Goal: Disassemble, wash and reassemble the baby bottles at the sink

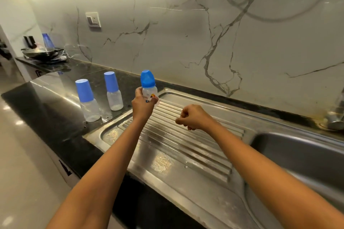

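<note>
Sink basin and ribbed drainboard adjoin the dark tabletop, where nearer bottle and farther bottle stand upright, blue-capped and seemingly empty, likely awaiting their turn. Left hand grips the third bottle by its body above the drainboard (cap free, presumably for removal). Right hand is curled and holds nothing.

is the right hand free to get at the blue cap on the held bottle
Probably yes. The right hand holds nothing, only open air lies between it and the blue cap, and the left hand grips the bottle lower down.
</note>
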Tool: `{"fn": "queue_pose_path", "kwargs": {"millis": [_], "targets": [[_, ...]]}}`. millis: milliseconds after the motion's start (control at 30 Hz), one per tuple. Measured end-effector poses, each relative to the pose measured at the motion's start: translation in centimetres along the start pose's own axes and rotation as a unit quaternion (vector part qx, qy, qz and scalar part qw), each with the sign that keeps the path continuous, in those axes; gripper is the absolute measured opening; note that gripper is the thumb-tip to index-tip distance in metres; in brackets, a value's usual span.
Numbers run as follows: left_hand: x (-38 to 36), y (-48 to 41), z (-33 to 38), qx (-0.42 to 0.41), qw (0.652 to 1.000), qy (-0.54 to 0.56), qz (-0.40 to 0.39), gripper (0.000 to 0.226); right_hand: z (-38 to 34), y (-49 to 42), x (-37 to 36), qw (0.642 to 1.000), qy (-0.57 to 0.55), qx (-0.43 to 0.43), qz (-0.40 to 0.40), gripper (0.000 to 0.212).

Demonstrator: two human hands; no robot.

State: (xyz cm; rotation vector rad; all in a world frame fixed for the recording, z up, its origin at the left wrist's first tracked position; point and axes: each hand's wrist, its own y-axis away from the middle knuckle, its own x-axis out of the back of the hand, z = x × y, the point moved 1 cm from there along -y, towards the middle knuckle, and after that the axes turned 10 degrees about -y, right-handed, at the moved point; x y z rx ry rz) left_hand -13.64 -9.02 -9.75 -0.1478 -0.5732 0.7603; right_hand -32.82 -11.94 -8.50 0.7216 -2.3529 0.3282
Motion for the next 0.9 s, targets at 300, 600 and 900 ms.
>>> {"fn": "queue_pose_path", "kwargs": {"millis": [300,600,900], "targets": [[-1.3,-8.0,-2.7,0.027,0.996,-0.071,0.04,0.059,0.3,-4.8,-3.0,0.999,0.017,0.026,-0.026,0.016],[-3.0,-12.7,-7.1,0.084,0.99,-0.105,0.05,0.061,0.0,-7.5,-4.0,0.997,0.033,0.059,-0.038,0.017],[-3.3,-12.7,-7.7,0.133,0.986,-0.104,0.012,0.093,-0.3,-6.9,-4.2,0.997,0.035,0.055,-0.031,0.018]]}}
